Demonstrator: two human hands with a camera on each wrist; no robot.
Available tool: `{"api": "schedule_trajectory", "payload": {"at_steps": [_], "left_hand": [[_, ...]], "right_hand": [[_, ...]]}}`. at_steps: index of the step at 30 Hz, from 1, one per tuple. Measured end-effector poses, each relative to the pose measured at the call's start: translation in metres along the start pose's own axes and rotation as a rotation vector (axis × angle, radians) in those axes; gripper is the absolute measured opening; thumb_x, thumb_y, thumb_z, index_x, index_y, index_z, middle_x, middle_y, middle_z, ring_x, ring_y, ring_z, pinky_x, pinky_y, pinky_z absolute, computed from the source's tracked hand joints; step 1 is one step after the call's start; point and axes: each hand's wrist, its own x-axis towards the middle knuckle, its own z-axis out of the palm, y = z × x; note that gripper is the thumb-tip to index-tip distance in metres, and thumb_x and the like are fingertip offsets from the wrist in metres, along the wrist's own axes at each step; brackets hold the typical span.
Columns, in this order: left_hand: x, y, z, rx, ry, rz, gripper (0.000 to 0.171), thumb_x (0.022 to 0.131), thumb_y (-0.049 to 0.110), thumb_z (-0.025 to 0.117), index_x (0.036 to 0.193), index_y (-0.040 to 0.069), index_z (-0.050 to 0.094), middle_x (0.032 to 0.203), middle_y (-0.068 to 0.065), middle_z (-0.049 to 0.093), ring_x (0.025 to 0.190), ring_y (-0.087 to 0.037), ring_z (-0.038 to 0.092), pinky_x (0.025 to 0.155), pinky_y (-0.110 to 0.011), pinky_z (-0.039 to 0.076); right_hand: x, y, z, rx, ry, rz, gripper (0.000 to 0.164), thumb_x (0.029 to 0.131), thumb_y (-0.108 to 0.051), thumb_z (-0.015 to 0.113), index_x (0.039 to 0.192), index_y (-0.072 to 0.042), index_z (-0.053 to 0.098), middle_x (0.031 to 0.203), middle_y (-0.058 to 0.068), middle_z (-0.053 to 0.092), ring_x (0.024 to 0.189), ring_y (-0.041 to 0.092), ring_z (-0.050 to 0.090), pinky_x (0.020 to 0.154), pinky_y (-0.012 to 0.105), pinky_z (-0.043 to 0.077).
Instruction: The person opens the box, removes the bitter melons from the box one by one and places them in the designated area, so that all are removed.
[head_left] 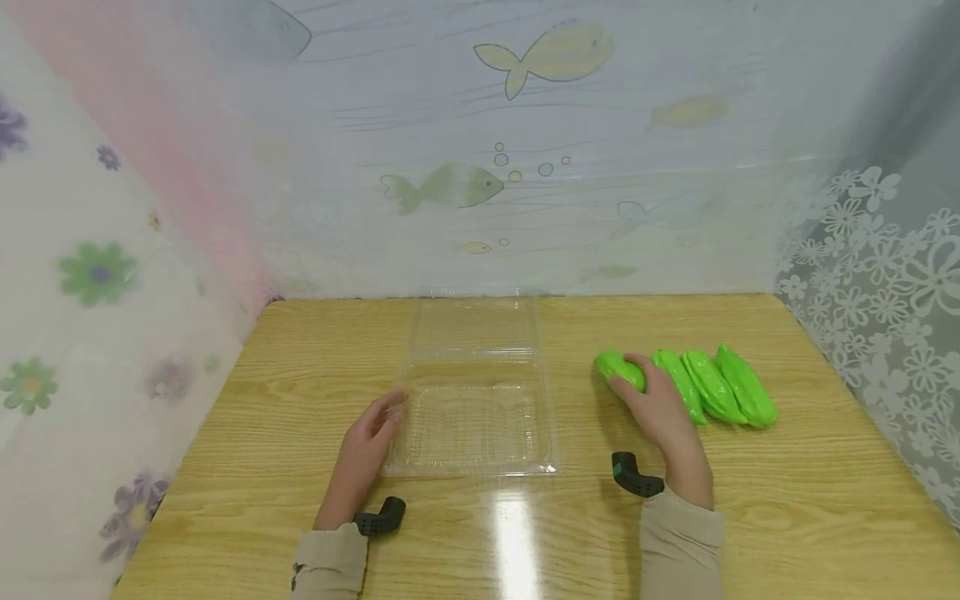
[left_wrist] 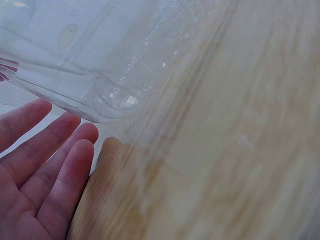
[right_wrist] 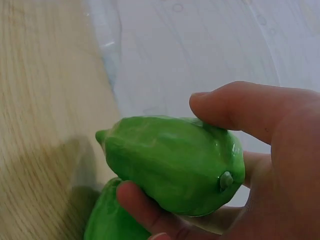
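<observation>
My right hand (head_left: 660, 408) grips a glossy green model fruit (head_left: 617, 365), with thumb and fingers on opposite sides of it. In the right wrist view this fruit (right_wrist: 170, 162) has a pointed tip and a small stem stub, and a second green fruit (right_wrist: 112, 215) shows behind the fingers. Three long green fruits (head_left: 712, 386) lie side by side on the table, right of that hand. At the left edge of a clear plastic clamshell box (head_left: 551, 433) rests my left hand (head_left: 372, 433). Its fingers (left_wrist: 67, 172) extend loosely by the box's rim (left_wrist: 60, 100).
The box's lid (head_left: 476, 325) lies folded back toward the rear wall. A wooden table (head_left: 300, 358) carries everything, with patterned curtains (head_left: 360, 242) along its back and sides. Black wrist cameras (head_left: 381, 517) sit on both forearms.
</observation>
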Motion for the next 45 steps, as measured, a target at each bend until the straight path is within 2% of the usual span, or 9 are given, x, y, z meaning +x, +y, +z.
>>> {"api": "schedule_trajectory", "payload": {"at_steps": [10, 21, 28, 33, 35, 37, 40, 42, 45], "left_hand": [[-0.001, 0.001, -0.001, -0.009, -0.004, 0.006, 0.036, 0.094, 0.026, 0.047, 0.127, 0.013, 0.048, 0.127, -0.006, 0.049, 0.111, -0.020, 0.047, 0.091, -0.042, 0.040], [0.000, 0.000, -0.001, -0.002, -0.003, -0.008, 0.036, 0.093, 0.028, 0.048, 0.127, 0.015, 0.049, 0.127, -0.004, 0.049, 0.112, -0.020, 0.047, 0.092, -0.042, 0.039], [0.000, 0.000, -0.001, -0.005, -0.006, 0.003, 0.036, 0.094, 0.026, 0.047, 0.127, 0.014, 0.048, 0.127, -0.005, 0.049, 0.110, -0.020, 0.047, 0.091, -0.042, 0.039], [0.001, -0.001, 0.000, -0.003, -0.008, 0.011, 0.036, 0.094, 0.026, 0.047, 0.127, 0.014, 0.049, 0.127, -0.004, 0.049, 0.111, -0.019, 0.047, 0.091, -0.041, 0.040], [0.001, -0.001, 0.000, -0.005, -0.009, 0.013, 0.036, 0.094, 0.026, 0.047, 0.127, 0.014, 0.048, 0.127, -0.004, 0.049, 0.111, -0.019, 0.047, 0.091, -0.041, 0.040], [0.001, -0.001, 0.000, -0.007, -0.010, 0.013, 0.036, 0.094, 0.027, 0.047, 0.128, 0.014, 0.048, 0.127, -0.004, 0.049, 0.111, -0.019, 0.047, 0.091, -0.041, 0.040], [0.002, -0.001, 0.000, -0.010, -0.011, 0.010, 0.036, 0.094, 0.026, 0.047, 0.128, 0.014, 0.048, 0.127, -0.005, 0.049, 0.111, -0.020, 0.047, 0.090, -0.041, 0.040], [0.001, -0.001, 0.000, -0.010, -0.011, 0.006, 0.036, 0.094, 0.026, 0.047, 0.128, 0.014, 0.048, 0.127, -0.005, 0.049, 0.111, -0.020, 0.047, 0.091, -0.041, 0.040], [0.001, -0.001, 0.000, -0.006, -0.006, 0.003, 0.035, 0.094, 0.026, 0.047, 0.127, 0.015, 0.049, 0.127, -0.004, 0.049, 0.111, -0.019, 0.048, 0.091, -0.041, 0.040]], "right_hand": [[-0.001, 0.000, 0.004, -0.088, 0.048, 0.016, 0.062, 0.092, -0.045, 0.040, 0.139, -0.008, 0.028, 0.135, 0.027, 0.027, 0.123, 0.043, 0.026, 0.093, 0.058, 0.026], [0.000, -0.008, 0.004, -0.174, 0.053, 0.041, 0.062, 0.090, -0.044, 0.044, 0.136, -0.004, 0.032, 0.132, 0.029, 0.033, 0.120, 0.045, 0.030, 0.092, 0.058, 0.030], [0.001, -0.009, 0.006, -0.215, 0.037, 0.043, 0.060, 0.089, -0.038, 0.049, 0.135, -0.003, 0.033, 0.130, 0.028, 0.037, 0.117, 0.045, 0.035, 0.089, 0.056, 0.034], [0.001, -0.009, 0.008, -0.205, -0.013, 0.051, 0.062, 0.089, -0.037, 0.051, 0.135, -0.002, 0.031, 0.131, 0.028, 0.037, 0.114, 0.045, 0.038, 0.088, 0.055, 0.035], [0.001, -0.009, 0.009, -0.195, -0.043, 0.063, 0.064, 0.088, -0.037, 0.051, 0.136, -0.002, 0.029, 0.118, 0.026, 0.049, 0.100, 0.041, 0.051, 0.083, 0.052, 0.039], [0.001, -0.008, 0.011, -0.192, -0.059, 0.073, 0.064, 0.089, -0.037, 0.050, 0.137, -0.002, 0.027, 0.097, 0.021, 0.058, 0.077, 0.033, 0.059, 0.074, 0.045, 0.043], [0.002, -0.007, 0.013, -0.187, -0.076, 0.081, 0.064, 0.089, -0.037, 0.049, 0.138, -0.003, 0.025, 0.073, 0.012, 0.055, 0.050, 0.021, 0.054, 0.064, 0.037, 0.042], [0.003, -0.006, 0.015, -0.191, -0.069, 0.065, 0.063, 0.089, -0.036, 0.049, 0.137, -0.002, 0.026, 0.084, 0.017, 0.058, 0.062, 0.023, 0.057, 0.067, 0.039, 0.043], [0.005, -0.005, 0.018, -0.191, -0.060, 0.048, 0.060, 0.090, -0.036, 0.048, 0.135, -0.001, 0.029, 0.110, 0.026, 0.053, 0.091, 0.035, 0.055, 0.077, 0.047, 0.043]]}}
